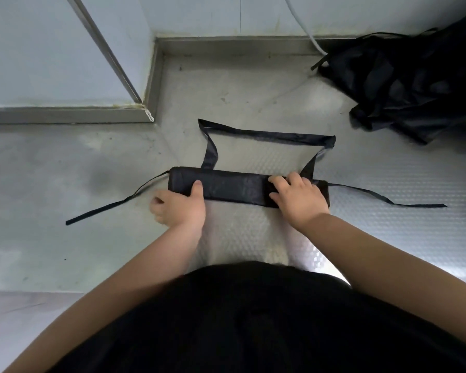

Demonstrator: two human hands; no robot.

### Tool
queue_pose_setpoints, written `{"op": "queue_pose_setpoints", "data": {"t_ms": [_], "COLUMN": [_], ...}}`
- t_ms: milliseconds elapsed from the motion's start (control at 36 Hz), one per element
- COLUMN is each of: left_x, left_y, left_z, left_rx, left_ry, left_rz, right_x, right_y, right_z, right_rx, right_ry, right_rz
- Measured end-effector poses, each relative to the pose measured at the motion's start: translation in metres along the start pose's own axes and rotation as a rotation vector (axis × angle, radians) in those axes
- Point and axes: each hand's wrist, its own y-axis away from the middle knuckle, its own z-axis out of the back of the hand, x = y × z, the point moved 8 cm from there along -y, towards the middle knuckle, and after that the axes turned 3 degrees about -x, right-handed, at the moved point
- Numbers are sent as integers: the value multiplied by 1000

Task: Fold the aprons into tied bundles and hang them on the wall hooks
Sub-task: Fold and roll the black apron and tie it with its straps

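The right hand (297, 199) lies on the right part of the rolled apron (234, 187), its fingers bent over the top and clamping the roll against the steel counter (388, 238). The left hand (178, 208) sits at the roll's near left corner, thumb on the fabric and the other fingers curled off to the side. I cannot tell whether it truly grips the roll.

The roll lies crosswise just in front of the person. From its far edge the neck loop (267, 134) spreads flat on the counter. A waist tie trails from each end: the left tie (113, 204) toward the near left, the right tie (388, 200) off to the right. Farther back on the right sits a heap of loose aprons (414, 82) (no wall hooks are in view).

The main risk, I judge, is the roll springing open, since the fabric looks slippery and a hand must let go to fetch a tie. A tie pulled unevenly could also drag the roll askew, or leave a slack knot that fails on the hook.
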Motion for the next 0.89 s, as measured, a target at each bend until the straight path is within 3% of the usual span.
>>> {"op": "queue_pose_setpoints", "data": {"t_ms": [139, 278, 333, 472, 556, 722, 806, 889], "left_x": [-2, -14, -24, -58, -60, -56, -56, -55], "left_y": [-4, -7, -13, 16, 40, 40, 40, 40], "left_z": [-20, -22, -16, -20, -39, -61, -63, -63], "left_rx": [42, 131, 114, 13, -51, 58, 106, 121], "left_ry": [393, 511, 419, -188, -472, -835, -875, -876], "left_rz": [212, 180, -30, -908, -1172, -1329, -1377, -1381], "right_x": [1, 0, 0, -1, -3, -6, -18, -30], "right_y": [-4, -7, -7, -5, -4, -1, 20, 40], "right_z": [-1, -1, -1, -6, -7, 0, 10, 9], "right_rx": [33, 37, 27, 9, -2, -49, -242, -365], "right_ry": [-36, -67, -74, -66, -66, -98, -155, -391], "right_rz": [12, 13, 12, 2, -9, -90, -288, -540]}}
